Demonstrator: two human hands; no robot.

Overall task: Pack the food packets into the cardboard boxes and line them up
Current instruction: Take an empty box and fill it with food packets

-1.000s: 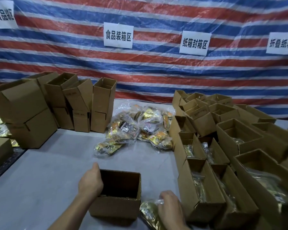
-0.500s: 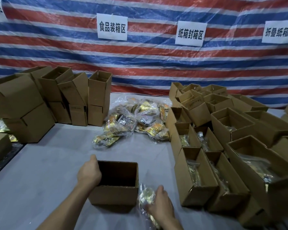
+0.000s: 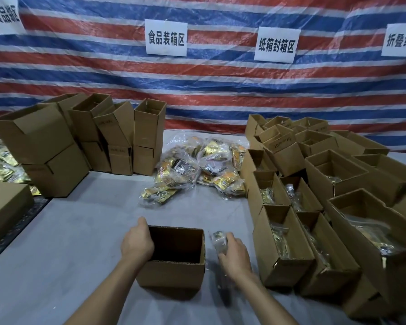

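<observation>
An open brown cardboard box (image 3: 174, 274) stands on the grey table in front of me, its inside dark. My left hand (image 3: 137, 245) grips the box's left wall at the rim. My right hand (image 3: 233, 255) is just right of the box, closed on a clear plastic food packet (image 3: 218, 239) with gold contents, lifted beside the box's right wall. A heap of bagged gold and orange food packets (image 3: 197, 170) lies at the middle of the table behind the box.
Rows of open boxes holding packets (image 3: 284, 242) fill the right side. Stacked upright boxes (image 3: 117, 137) stand at the back left, with a closed box (image 3: 5, 207) at the left edge. A striped tarpaulin with paper signs (image 3: 166, 36) hangs behind.
My right hand has risen with the packet from low on the table to level with the box's right rim. The left hand has stayed on the box.
</observation>
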